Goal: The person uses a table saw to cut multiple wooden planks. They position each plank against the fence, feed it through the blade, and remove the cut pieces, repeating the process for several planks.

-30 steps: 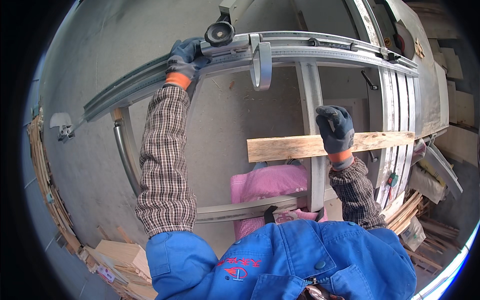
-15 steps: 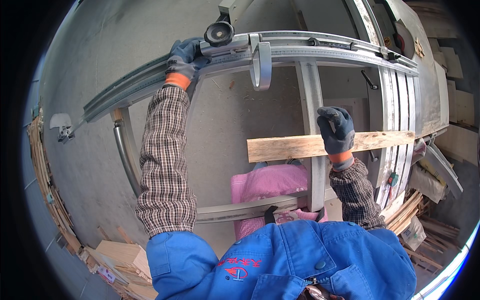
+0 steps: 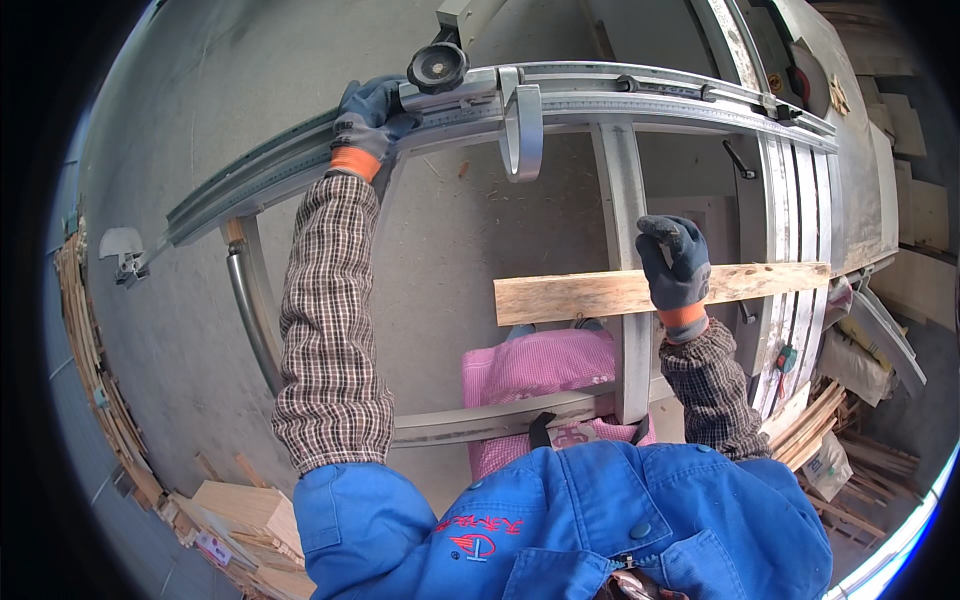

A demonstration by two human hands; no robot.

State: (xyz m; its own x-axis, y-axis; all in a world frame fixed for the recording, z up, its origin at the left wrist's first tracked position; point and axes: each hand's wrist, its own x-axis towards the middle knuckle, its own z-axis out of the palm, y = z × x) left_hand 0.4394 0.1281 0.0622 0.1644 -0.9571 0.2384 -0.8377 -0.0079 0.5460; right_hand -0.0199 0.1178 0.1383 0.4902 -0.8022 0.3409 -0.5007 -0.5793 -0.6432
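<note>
I wear dark blue-grey work gloves with orange cuffs on my left hand (image 3: 368,118) and right hand (image 3: 676,262). My sleeves (image 3: 330,330) are brown-and-white check with ribbed ends. Over them sits a bright blue vest (image 3: 560,530) with snap buttons and a small red chest emblem.

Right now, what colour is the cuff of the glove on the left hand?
Orange. The left hand wears a dark blue-grey glove with an orange cuff, seen clearly in the head view.

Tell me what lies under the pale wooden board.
The pale wooden board rests across a grey metal frame bar, with the right hand pressing on top. A pink checked cloth shows below; the bar beneath is covered.
</note>
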